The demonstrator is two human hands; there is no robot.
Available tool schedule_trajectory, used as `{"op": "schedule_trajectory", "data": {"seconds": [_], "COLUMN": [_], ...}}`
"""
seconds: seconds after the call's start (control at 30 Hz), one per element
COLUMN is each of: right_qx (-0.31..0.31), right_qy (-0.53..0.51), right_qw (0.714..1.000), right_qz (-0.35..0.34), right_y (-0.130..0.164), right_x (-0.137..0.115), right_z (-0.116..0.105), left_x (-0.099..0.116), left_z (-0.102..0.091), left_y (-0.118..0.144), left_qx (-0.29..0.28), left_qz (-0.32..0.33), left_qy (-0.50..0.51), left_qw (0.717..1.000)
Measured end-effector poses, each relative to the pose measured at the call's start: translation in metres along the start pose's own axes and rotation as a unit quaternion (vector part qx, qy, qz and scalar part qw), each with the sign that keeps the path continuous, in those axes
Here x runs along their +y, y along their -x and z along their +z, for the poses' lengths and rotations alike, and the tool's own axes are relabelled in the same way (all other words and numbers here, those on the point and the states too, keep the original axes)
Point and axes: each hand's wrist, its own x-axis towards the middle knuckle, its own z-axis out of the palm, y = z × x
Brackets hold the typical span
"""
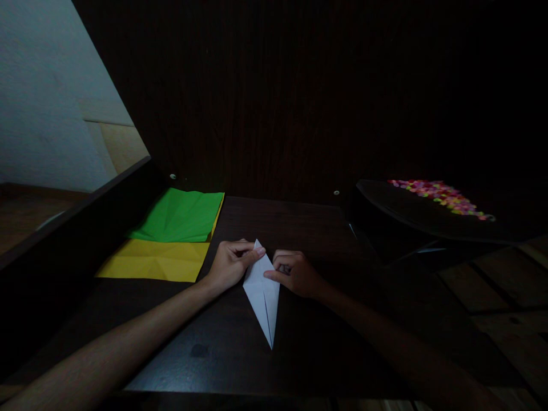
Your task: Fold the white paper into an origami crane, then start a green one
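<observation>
Paper: your white folded paper (262,291) sat mid-frame on the dark surface (222,348), long point aimed down at you.
Left hand (231,264): you pinched its top tip, probably to keep the fold lined up.
Right hand (295,274): fingers curled, forefinger pressing the right edge flat, likely to sharpen the crease.
Spares: green sheet (182,216) overlapped the yellow sheet (154,261), center left.
Far right: colourful beads (440,196), well apart.

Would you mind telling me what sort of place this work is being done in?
Probably a dim home desk used for paper craft: a dark wooden tabletop, creased green and yellow paper sheets, and a folded white paper kite shape under both hands.
</observation>
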Motion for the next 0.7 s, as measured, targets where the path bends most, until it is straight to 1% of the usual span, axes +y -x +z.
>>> {"op": "schedule_trajectory", "data": {"seconds": [0.1, 0.27, 0.37, 0.53, 0.7], "right_qx": [0.005, 0.03, 0.051, 0.059, 0.045], "right_qy": [-0.012, -0.051, -0.067, -0.068, -0.035], "right_qw": [1.0, 0.998, 0.996, 0.992, 0.994], "right_qz": [0.001, 0.027, 0.044, 0.09, 0.096], "right_y": [-0.001, -0.003, -0.004, -0.005, -0.005], "right_x": [0.0, 0.001, 0.002, 0.005, 0.006], "right_z": [0.001, -0.001, -0.004, -0.012, -0.016], "left_x": [-0.002, -0.005, -0.007, -0.007, -0.005], "left_z": [0.001, 0.002, 0.001, -0.002, 0.0], "left_y": [-0.001, -0.003, -0.006, -0.007, -0.005], "left_qx": [0.001, 0.025, 0.041, 0.015, -0.003], "left_qz": [-0.011, -0.074, -0.093, -0.097, -0.083], "left_qy": [0.024, 0.094, 0.127, 0.148, 0.148], "left_qw": [1.0, 0.992, 0.987, 0.984, 0.985]}}
